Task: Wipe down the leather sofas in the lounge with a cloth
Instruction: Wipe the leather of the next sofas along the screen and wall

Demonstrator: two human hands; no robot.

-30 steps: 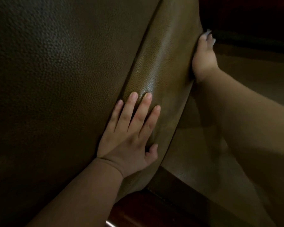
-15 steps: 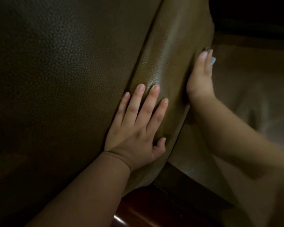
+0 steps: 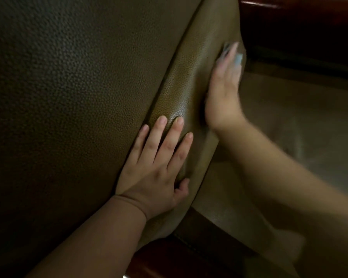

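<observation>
Sofa cushion [image 3: 189, 87]: right hand [image 3: 222, 93] now further up, cloth [image 3: 238, 58] underneath.

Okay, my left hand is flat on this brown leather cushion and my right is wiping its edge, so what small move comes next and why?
Probably draw the right hand with its pale blue cloth down the side of the olive-brown leather cushion toward the left hand. The cloth sits high on that edge, and the left hand lies flat, steadying the cushion lower down.

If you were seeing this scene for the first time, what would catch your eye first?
The pebbled olive-brown leather sofa cushion fills the left of the view. The left hand lies flat with spread fingers on its rounded edge, low in the centre. Further up that edge, the blurred right hand presses a pale blue cloth to the leather.
</observation>
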